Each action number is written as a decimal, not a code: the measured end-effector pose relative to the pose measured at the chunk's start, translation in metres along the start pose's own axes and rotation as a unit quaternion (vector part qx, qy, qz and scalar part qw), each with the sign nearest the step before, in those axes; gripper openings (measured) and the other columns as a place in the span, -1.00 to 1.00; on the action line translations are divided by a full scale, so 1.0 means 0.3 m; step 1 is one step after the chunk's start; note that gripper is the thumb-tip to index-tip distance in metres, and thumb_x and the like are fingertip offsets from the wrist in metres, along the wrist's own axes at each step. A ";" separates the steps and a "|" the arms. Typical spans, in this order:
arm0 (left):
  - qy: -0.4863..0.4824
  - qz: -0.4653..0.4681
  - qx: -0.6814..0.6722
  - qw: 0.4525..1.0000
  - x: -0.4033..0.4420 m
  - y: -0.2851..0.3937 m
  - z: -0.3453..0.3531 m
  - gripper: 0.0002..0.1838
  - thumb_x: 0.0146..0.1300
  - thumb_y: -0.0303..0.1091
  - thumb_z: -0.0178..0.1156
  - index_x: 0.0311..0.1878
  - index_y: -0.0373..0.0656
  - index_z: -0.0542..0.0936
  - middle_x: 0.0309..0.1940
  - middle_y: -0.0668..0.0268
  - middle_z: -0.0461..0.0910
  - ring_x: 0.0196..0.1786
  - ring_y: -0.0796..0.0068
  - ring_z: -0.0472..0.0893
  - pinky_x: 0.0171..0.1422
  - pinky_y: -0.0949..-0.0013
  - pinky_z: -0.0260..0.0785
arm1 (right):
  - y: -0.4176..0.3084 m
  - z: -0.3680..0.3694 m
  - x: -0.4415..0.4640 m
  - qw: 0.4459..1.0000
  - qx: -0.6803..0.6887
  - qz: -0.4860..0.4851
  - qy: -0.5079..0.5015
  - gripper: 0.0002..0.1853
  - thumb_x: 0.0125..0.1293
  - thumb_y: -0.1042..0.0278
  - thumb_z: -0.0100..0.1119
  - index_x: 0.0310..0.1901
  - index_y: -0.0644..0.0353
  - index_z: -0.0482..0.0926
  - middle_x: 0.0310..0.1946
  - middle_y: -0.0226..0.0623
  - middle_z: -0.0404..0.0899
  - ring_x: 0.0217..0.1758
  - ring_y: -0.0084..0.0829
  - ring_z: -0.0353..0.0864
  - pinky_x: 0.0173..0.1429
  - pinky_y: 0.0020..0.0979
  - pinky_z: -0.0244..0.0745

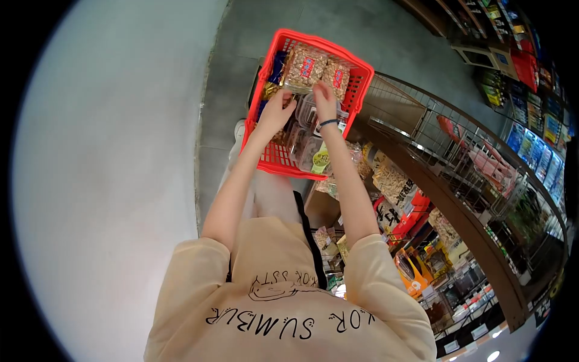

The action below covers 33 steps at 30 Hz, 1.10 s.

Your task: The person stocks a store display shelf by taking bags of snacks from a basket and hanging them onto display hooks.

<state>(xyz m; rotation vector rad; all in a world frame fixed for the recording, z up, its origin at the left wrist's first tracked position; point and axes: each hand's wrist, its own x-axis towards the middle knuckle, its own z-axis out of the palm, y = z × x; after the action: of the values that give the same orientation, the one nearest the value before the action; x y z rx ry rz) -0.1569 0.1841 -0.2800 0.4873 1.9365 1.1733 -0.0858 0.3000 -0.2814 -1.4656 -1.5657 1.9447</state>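
A red plastic basket (pixel 362 90) holds several packed goods. Near its far end lie two clear packs of nuts with red labels, a left pack (pixel 304 67) and a right pack (pixel 336 78). My left hand (pixel 277 110) is at the near edge of the left pack, its fingers curled and partly hidden. My right hand (pixel 325 99), with a dark band at the wrist, has its fingers bent at the near edge of the packs. Below the hands, clear plastic boxes (pixel 298 140) and a box with a green label (pixel 321 158) lie in the basket.
A wire rack (pixel 416 120) with a brown edge stands to the right, with bagged snacks (pixel 392 181) below it. More stocked shelves (pixel 534 108) are at the far right. A pale wall (pixel 108 181) runs along the left, beside the grey floor (pixel 232 72).
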 end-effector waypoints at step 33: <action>0.036 -0.133 0.162 0.977 0.256 0.032 0.000 -0.26 -0.03 0.12 0.12 -0.10 -0.42 0.17 -0.38 -0.15 0.49 -0.22 -0.06 0.51 -0.15 0.14 0.36 | 0.007 0.044 0.158 0.996 -0.012 0.092 0.008 -0.01 -0.13 0.09 0.30 0.25 0.28 -0.10 0.16 0.04 0.06 0.13 -0.26 0.23 0.08 -0.37 0.22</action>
<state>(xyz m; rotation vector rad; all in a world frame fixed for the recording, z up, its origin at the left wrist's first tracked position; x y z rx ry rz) -0.2041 0.2402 -0.3052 0.3417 2.1897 0.7156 -0.1176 0.3246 -0.3097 -1.6856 -1.4998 2.0120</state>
